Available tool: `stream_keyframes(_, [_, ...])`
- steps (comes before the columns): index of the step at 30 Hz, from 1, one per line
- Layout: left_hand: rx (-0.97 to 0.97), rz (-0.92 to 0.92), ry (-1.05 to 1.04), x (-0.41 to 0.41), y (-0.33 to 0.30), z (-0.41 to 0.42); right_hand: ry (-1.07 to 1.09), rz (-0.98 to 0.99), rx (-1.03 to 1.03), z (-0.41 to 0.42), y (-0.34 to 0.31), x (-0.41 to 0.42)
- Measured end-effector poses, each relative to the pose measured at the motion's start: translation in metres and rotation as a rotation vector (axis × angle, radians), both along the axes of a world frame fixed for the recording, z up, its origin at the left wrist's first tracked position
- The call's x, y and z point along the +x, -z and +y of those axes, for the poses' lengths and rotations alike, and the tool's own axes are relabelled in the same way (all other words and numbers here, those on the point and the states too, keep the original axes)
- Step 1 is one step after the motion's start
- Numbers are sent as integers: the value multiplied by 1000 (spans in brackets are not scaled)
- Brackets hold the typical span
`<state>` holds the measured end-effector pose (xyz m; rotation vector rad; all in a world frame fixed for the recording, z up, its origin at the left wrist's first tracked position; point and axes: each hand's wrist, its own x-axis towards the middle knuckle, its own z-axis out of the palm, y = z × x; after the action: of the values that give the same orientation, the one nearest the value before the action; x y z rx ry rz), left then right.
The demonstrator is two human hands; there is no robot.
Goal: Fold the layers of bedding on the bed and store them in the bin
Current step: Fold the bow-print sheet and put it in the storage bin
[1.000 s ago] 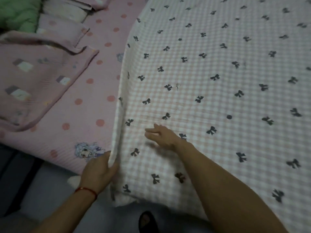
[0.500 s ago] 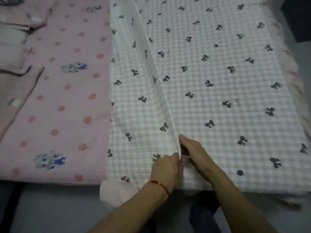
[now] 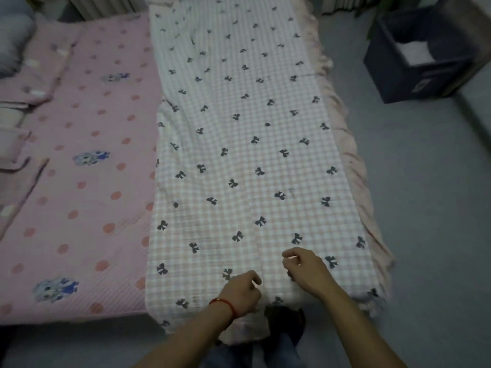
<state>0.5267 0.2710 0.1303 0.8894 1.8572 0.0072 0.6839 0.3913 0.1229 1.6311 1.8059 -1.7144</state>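
Observation:
A white-and-pink checked blanket (image 3: 247, 160) with black bows lies lengthwise over the right half of the bed, with a crease running down its middle. My left hand (image 3: 240, 290), a red string on its wrist, is curled at the blanket's near edge and seems to pinch the fabric beside the crease. My right hand (image 3: 305, 269) hovers just right of the crease with loosely curled fingers and holds nothing that I can make out. A dark bin (image 3: 393, 75) stands on the floor at the far right with something white inside.
A pink dotted sheet (image 3: 87, 181) covers the left half of the bed. Folded pink bedding (image 3: 16, 144) lies at the left edge. A pink ruffled skirt (image 3: 358, 181) hangs along the bed's right side. Grey floor runs between the bed and the bin.
The raised fold that both hands pinched now lies flat. My hands have moved apart, the right one off the fabric. My view has pulled back, showing the whole bed and the bin.

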Motion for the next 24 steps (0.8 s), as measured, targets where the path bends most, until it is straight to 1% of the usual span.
stream_keyframes(4, [300,66,-161,-3,-77,41,90,70,100,27,-78,2])
stream_keyframes(8, [605,24,-222,3,-154,102,128,169,239,58,-161,0])
stream_keyframes(11, [797,-34,-258,14,-198,142,137,249,361,87,-210,9])
stream_keyframes(14, [909,-44,-221,31,-232,179,205,326,471,118,-247,26])
stream_keyframes(17, [987,-5,-185,52,-255,215,233,412,539,150,-267,48])
stream_keyframes(23, [1111,149,-154,125,-286,306,157,514,606,248,-279,124])
stream_keyframes(24, [1117,175,-177,152,-289,332,134,515,612,275,-283,150])
